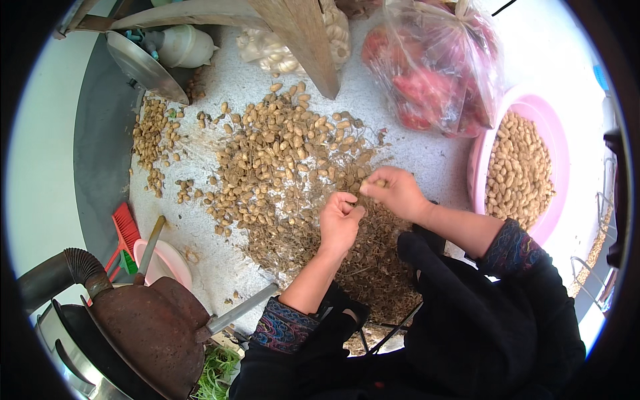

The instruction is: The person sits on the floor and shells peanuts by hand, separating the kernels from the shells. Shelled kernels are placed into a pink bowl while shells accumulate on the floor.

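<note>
Both of my hands are above a spread heap of unshelled peanuts (272,142) on the pale floor. My right hand (400,192) has its fingers curled round a few peanuts (381,183), whose yellowish shells show by the thumb. Just to its left, and lower, my left hand (339,222) has thumb and forefinger bent close together. Whether something small lies between them is too hard to make out. Beneath both hands and toward my legs, the heap turns into dry brown roots and stem debris (377,255).
To the right stands a pink basin (557,150) of peanuts (520,170). A clear bag of reddish tubers (430,85) sits beside it. A wooden leg (305,45) reaches down at the back. At lower left is a rusty stove (145,335), near a red broom (126,227) and small basin (175,260).
</note>
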`<state>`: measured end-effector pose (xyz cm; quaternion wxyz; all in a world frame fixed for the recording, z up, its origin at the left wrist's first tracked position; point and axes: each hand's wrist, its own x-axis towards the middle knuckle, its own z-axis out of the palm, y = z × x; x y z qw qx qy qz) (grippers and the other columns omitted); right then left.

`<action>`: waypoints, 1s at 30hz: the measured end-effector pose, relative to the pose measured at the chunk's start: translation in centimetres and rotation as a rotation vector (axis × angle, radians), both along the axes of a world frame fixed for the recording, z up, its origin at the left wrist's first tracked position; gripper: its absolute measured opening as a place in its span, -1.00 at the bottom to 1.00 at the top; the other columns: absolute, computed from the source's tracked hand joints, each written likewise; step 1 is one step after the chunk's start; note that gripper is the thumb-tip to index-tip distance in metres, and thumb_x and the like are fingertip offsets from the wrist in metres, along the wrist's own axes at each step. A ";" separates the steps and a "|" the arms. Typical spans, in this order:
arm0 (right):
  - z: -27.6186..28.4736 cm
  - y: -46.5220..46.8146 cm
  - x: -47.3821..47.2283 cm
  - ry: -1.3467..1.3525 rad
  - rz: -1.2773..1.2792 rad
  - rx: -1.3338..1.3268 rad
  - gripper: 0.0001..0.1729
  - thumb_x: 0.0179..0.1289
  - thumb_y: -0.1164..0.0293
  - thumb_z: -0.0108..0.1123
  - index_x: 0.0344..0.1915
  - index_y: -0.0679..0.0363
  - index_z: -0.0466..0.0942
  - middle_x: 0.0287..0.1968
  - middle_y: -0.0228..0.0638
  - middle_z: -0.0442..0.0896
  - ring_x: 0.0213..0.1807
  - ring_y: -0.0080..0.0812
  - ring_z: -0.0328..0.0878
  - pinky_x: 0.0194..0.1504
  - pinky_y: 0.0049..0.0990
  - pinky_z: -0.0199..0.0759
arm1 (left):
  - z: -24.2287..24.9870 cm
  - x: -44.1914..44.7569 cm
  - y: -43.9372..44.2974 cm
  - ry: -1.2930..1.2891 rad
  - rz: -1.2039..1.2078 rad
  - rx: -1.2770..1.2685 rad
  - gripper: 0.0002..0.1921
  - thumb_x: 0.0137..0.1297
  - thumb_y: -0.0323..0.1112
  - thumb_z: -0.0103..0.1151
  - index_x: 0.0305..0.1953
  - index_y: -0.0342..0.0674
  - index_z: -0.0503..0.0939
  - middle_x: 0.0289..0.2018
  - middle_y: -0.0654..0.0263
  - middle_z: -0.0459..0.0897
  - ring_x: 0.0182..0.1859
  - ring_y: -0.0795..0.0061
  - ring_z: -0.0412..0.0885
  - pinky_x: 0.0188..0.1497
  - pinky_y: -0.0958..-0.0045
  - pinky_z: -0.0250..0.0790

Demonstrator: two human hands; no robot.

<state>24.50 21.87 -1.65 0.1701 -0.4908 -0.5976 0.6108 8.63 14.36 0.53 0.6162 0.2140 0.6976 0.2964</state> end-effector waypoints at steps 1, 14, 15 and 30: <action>0.6 1.0 0.2 0.024 -0.072 -0.190 -0.76 0.30 0.25 0.29 -0.27 0.19 0.57 -0.44 -0.44 0.59 -0.47 -0.62 0.50 -0.54 -0.62 0.24 | -0.3 -0.3 0.0 0.080 -0.052 -0.026 -0.87 0.32 -0.53 0.14 -0.12 -0.26 0.52 -0.46 0.36 0.59 -0.47 0.62 0.54 -0.42 0.60 0.42; 3.5 2.9 1.9 0.567 -0.039 -1.099 -0.66 0.47 0.17 -0.01 -0.18 0.23 0.51 -0.24 -0.22 0.57 -0.39 -0.45 0.55 -0.68 -0.71 0.16 | -5.7 -10.9 3.2 1.033 -0.295 -0.031 -0.79 0.28 -0.34 0.22 -0.08 -0.19 0.60 -0.16 0.19 0.61 -0.28 0.28 0.62 -0.20 0.24 0.47; 3.2 2.9 1.7 0.565 -0.053 -1.109 -0.66 0.46 0.16 0.00 -0.18 0.23 0.51 -0.25 -0.22 0.57 -0.39 -0.45 0.55 -0.68 -0.71 0.16 | -5.9 -11.1 3.2 1.079 -0.312 -0.013 -0.80 0.28 -0.34 0.22 -0.09 -0.20 0.60 -0.18 0.20 0.59 -0.30 0.28 0.61 -0.22 0.25 0.46; 2.6 1.5 1.5 0.497 -0.190 -1.300 -0.63 0.41 0.06 0.07 -0.12 0.13 0.54 -0.25 -0.34 0.67 -0.32 -0.48 0.66 -0.52 -0.59 0.48 | 2.9 -2.1 1.4 0.559 -0.233 0.619 -0.84 0.29 -0.32 0.23 -0.18 -0.25 0.62 -0.28 0.26 0.57 -0.38 0.51 0.51 -0.33 0.49 0.40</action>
